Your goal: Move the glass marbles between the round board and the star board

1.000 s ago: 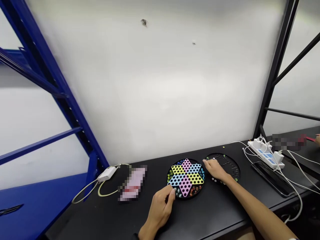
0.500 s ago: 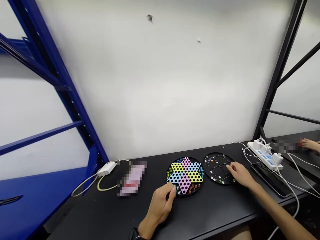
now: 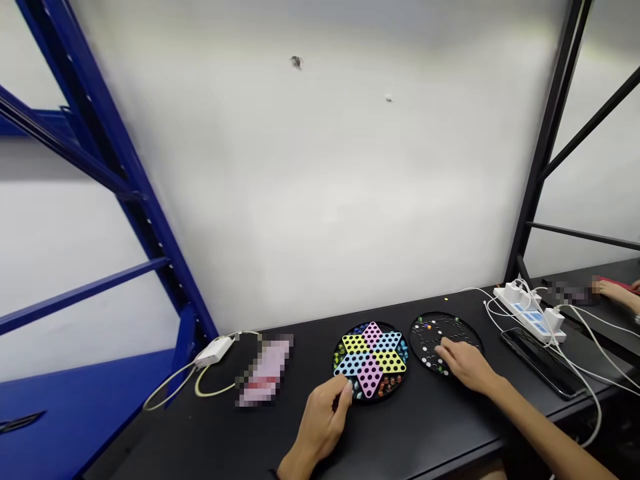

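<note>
A Chinese checkers board (image 3: pixel 370 353) with a pink, yellow and blue star lies on the black table, marbles filling the pockets round its rim. My left hand (image 3: pixel 325 413) is curled at its lower left edge, thumb and forefinger close together; anything between them is hidden. To the right lies a round black board (image 3: pixel 419 347) with curved slots, white and green pieces and a small orange marble (image 3: pixel 429 327). Over its lower middle is my right hand (image 3: pixel 463 363), fingers bunched and pointing down-left. Whatever its fingertips hold cannot be made out.
A white power strip (image 3: pixel 535 317) with chargers and loose cables stands at the right, beside a black phone (image 3: pixel 543 363). Left are a white adapter (image 3: pixel 214 351) with its cord and a blurred pink item (image 3: pixel 267 370). Another person's hand (image 3: pixel 617 293) is at the far right.
My right hand has moved left, from the black board's right rim to over its lower middle. The black board sits slightly farther right. My left hand stays about where it was.
</note>
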### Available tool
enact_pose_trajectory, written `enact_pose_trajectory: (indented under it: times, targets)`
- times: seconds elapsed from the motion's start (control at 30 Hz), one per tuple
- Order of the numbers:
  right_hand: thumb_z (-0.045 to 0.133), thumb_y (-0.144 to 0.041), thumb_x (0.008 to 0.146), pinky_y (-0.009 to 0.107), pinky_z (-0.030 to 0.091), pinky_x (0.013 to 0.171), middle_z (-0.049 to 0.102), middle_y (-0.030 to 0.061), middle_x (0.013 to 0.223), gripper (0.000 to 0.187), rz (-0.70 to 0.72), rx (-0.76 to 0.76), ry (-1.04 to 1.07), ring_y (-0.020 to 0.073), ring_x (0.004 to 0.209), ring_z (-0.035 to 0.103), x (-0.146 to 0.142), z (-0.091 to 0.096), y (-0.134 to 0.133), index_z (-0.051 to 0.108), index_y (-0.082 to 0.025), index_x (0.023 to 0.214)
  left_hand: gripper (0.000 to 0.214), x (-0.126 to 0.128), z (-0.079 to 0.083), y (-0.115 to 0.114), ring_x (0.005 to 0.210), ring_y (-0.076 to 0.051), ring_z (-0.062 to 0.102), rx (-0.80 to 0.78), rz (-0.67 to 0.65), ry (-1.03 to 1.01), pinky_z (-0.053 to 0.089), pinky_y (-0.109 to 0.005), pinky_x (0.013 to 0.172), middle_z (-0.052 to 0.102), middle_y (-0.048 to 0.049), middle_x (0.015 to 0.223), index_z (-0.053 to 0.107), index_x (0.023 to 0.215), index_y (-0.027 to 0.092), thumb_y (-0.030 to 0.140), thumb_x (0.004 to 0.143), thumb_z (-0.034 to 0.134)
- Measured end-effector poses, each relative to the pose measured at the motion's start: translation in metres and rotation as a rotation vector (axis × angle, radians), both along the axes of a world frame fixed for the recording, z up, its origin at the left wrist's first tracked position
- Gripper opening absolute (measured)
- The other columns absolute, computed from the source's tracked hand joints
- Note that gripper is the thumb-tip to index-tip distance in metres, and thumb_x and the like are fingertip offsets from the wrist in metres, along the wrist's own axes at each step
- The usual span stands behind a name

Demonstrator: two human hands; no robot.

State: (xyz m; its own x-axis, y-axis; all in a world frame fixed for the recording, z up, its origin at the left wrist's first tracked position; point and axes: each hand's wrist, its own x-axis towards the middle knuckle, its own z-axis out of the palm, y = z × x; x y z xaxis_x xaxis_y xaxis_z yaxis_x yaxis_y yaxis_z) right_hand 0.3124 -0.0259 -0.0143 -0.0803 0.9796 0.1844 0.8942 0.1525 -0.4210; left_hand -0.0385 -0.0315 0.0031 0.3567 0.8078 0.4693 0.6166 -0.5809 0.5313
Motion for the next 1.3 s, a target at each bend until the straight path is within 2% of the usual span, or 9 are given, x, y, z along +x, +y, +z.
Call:
enact_pose_trajectory:
  times: [0.2,0.4,0.47,0.53,0.63,0.73,0.87,1.0,1.3]
  targets:
    - [0.041,-0.052,0.094,0.028,0.033,0.059,0.053,0.0005,0.060,0.042,0.091,0.008,0.039,0.0172,0.058,0.051,-0.021,-0.005,-0.001,0.044,-0.023,0.065,0.044,0.001,0.002,0.000,0.053,-0.012,0.046,0.025,0.003,-0.014,0.036,-0.023,0.054,0.048,0.0026,0.058,0.042,0.059,0.021,0.038,0.098,0.032]
    - [0.040,-0.072,0.085,0.022,0.021,0.040,0.040,-0.0064,0.054,0.050,-0.180,0.005,1.197,0.0091,0.041,0.031,0.016,0.017,0.033,0.040,-0.024,0.073,0.046,0.001,0.004,-0.001,0.052,-0.011,0.046,0.029,0.002,-0.017,0.036,-0.022,0.053,0.048,0.0024,0.057,0.043,0.057,0.020,0.038,0.098,0.032]
    - [0.047,-0.067,0.083,0.020,0.019,0.039,0.045,-0.0046,0.058,0.045,-0.221,-0.014,1.328,0.0088,0.042,0.035,0.037,0.020,0.048,0.044,-0.023,0.077,0.046,0.000,0.003,-0.001,0.053,-0.012,0.046,0.020,0.000,-0.011,0.036,-0.022,0.054,0.049,0.0021,0.058,0.043,0.057,0.020,0.039,0.098,0.032]
    - [0.048,-0.060,0.085,0.021,0.016,0.039,0.040,-0.0064,0.053,0.039,-0.334,-0.024,1.199,0.0085,0.040,0.030,0.057,0.015,0.062,0.045,-0.023,0.074,0.045,0.000,0.001,0.000,0.054,-0.012,0.047,0.010,-0.001,-0.017,0.037,-0.023,0.055,0.050,0.0017,0.058,0.044,0.058,0.020,0.038,0.098,0.032]
    - [0.047,-0.048,0.089,0.023,0.024,0.044,0.044,-0.0032,0.052,0.034,-0.448,0.000,0.668,0.0122,0.046,0.042,0.073,0.001,0.073,0.045,-0.022,0.067,0.044,-0.001,0.000,0.001,0.054,-0.012,0.047,0.013,-0.008,-0.027,0.036,-0.023,0.055,0.051,0.0018,0.058,0.043,0.058,0.020,0.037,0.098,0.033]
    - [0.046,-0.042,0.093,0.027,0.036,0.056,0.062,0.0043,0.070,0.029,-0.448,-0.026,0.117,0.0199,0.065,0.060,0.071,-0.009,0.077,0.051,-0.021,0.074,0.045,-0.001,-0.001,0.001,0.054,-0.012,0.048,0.015,-0.021,-0.012,0.036,-0.023,0.056,0.050,0.0019,0.059,0.041,0.059,0.020,0.038,0.099,0.031]
    - [0.039,-0.035,0.099,0.033,0.043,0.070,0.069,0.0120,0.091,0.024,-0.382,-0.112,-0.300,0.0271,0.085,0.068,0.054,-0.008,0.080,0.056,-0.019,0.099,0.045,-0.001,-0.001,0.000,0.056,-0.012,0.048,-0.001,-0.006,0.010,0.036,-0.023,0.056,0.050,0.0019,0.060,0.040,0.060,0.020,0.039,0.100,0.028]
    - [0.036,-0.028,0.100,0.035,0.045,0.077,0.069,0.0197,0.100,0.026,-0.359,-0.165,-0.444,0.0303,0.095,0.069,0.045,-0.004,0.084,0.055,-0.012,0.109,0.045,-0.002,-0.002,0.000,0.054,-0.011,0.047,0.008,-0.011,0.014,0.036,-0.022,0.056,0.049,0.0024,0.059,0.040,0.060,0.020,0.039,0.100,0.029]
    - [0.037,-0.029,0.100,0.038,0.044,0.082,0.068,0.0191,0.106,0.032,-0.292,-0.179,-0.307,0.0315,0.099,0.068,0.037,-0.002,0.100,0.048,-0.013,0.126,0.043,-0.003,-0.004,0.001,0.055,-0.011,0.046,0.014,-0.021,0.011,0.036,-0.022,0.056,0.048,0.0024,0.060,0.039,0.061,0.020,0.037,0.100,0.031]
